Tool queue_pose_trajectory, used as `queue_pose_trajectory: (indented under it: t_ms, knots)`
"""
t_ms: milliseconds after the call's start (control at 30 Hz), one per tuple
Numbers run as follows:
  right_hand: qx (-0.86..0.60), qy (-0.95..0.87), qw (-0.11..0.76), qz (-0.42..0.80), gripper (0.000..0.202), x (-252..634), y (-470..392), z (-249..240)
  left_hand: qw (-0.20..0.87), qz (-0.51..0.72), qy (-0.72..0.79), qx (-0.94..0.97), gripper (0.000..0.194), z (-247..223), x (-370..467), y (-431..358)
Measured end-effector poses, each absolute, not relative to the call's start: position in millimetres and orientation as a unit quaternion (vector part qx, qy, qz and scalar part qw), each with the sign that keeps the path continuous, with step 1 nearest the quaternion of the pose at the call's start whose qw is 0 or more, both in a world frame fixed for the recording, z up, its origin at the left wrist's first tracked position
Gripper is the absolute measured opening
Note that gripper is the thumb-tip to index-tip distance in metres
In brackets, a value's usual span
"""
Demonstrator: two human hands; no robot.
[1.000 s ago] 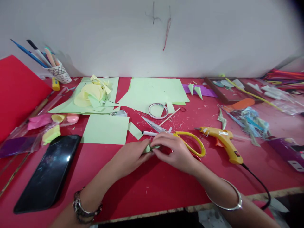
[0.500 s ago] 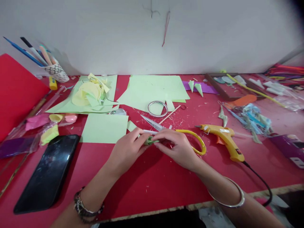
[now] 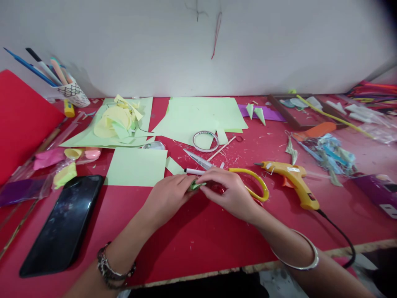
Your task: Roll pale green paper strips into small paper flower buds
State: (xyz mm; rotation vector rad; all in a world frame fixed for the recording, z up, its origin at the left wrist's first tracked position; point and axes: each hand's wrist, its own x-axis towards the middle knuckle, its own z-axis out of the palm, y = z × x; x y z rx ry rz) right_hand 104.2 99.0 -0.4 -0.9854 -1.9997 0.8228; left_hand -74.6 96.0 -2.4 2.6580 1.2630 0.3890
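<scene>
Between my two hands is a small piece of rolled green paper (image 3: 195, 186), partly covered by fingers. My left hand (image 3: 170, 193) is closed round its left side, with the fingers bent. My right hand (image 3: 231, 190) pinches its right end between thumb and fingers. A white pen with a black tip (image 3: 194, 171) lies just beyond the fingertips. Scissors with a yellow handle (image 3: 266, 191) lie partly under my right hand, their blades pointing to the far left. A pale green paper strip (image 3: 174, 165) is beyond my left hand.
A yellow glue gun (image 3: 294, 176) with a cord lies at right. A black phone (image 3: 63, 227) lies at left. Pale green sheets (image 3: 136, 167), a tape roll (image 3: 206, 141) and two small green paper cones (image 3: 259, 116) are farther back. A pen cup (image 3: 74, 93) stands back left.
My left fingers have curled further down round the green paper, uncovering the pen's black tip. My right hand has barely moved.
</scene>
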Motion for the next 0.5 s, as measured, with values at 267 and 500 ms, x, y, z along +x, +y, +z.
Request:
queue_pose_trajectory:
  t_ms: [267, 500]
  knots:
    - [-0.361, -0.799, 0.362, 0.316, 0.012, 104.9, 101.3, 0.2, 0.077, 0.103, 0.429, 0.894, 0.026, -4.6, -73.3, 96.7]
    - [-0.354, -0.803, 0.366, 0.310, 0.012, 104.1, 101.0, -0.5, 0.097, 0.101, 0.422, 0.896, 0.025, -2.4, -73.6, 98.1]
